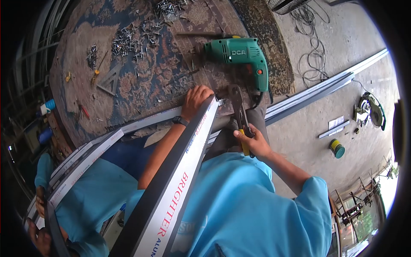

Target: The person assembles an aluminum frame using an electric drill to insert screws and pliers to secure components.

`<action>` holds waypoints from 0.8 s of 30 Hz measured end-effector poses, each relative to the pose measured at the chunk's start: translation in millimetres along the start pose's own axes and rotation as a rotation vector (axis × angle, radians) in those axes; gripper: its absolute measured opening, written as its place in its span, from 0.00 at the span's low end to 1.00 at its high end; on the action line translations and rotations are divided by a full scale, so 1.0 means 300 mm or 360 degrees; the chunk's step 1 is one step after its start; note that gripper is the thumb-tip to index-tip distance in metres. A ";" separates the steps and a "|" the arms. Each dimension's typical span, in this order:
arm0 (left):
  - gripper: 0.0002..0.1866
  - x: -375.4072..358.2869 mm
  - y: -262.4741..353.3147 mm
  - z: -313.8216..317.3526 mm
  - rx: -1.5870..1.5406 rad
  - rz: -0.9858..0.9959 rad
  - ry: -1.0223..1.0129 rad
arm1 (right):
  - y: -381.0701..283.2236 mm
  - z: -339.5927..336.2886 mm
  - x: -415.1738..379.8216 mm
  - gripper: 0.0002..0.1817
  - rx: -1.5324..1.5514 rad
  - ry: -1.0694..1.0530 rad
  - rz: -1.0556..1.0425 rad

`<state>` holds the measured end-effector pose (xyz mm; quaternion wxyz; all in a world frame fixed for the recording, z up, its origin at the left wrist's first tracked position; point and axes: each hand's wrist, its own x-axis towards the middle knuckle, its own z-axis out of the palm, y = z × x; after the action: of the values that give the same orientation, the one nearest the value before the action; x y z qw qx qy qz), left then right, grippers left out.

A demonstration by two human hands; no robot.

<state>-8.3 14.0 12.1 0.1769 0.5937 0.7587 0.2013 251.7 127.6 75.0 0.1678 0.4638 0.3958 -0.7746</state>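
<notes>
My left hand [196, 102] curls over the far end of a dark aluminium profile [182, 180], whose white film reads BRIGHTER. This profile runs down past my chest on the left. In my right hand [255, 142] is a pair of pliers [238, 105] with yellow and black handles, fingers wrapped round them. The pliers' metal head points away from me, right of the profile's end. A green DCA electric drill [233, 51] lies on the carpet-covered table just beyond both hands, its handle towards the right.
Loose small metal fasteners [128, 40], a set square [110, 80], a screwdriver [96, 76] and red-handled pliers [84, 111] lie on the table. At lower left, a co-worker's hands [39, 235] hold another profile [85, 165]. Long profiles [312, 92], a cable [314, 55] and a cut-off saw [370, 110] are at right.
</notes>
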 end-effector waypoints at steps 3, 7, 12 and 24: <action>0.24 -0.002 -0.027 0.015 -0.0003 0.0038 0.0020 | 0.051 -0.077 0.027 0.25 -0.0770 0.0355 -0.0924; 0.23 -0.004 -0.030 0.013 0.0017 0.0075 0.0014 | -0.208 -0.325 -0.010 0.20 -0.1335 -0.0128 -0.0532; 0.24 0.013 -0.018 0.007 -0.0015 0.0099 0.0037 | -0.218 -0.259 -0.014 0.16 -0.1148 -0.0118 -0.0625; 0.28 0.000 -0.009 0.004 0.0028 0.0053 -0.0079 | 0.052 -0.007 0.073 0.31 0.1095 -0.0848 0.0324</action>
<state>-9.9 13.7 9.6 0.1869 0.6126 0.7460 0.1827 251.3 121.7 48.7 0.1753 0.3135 0.0105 -0.9332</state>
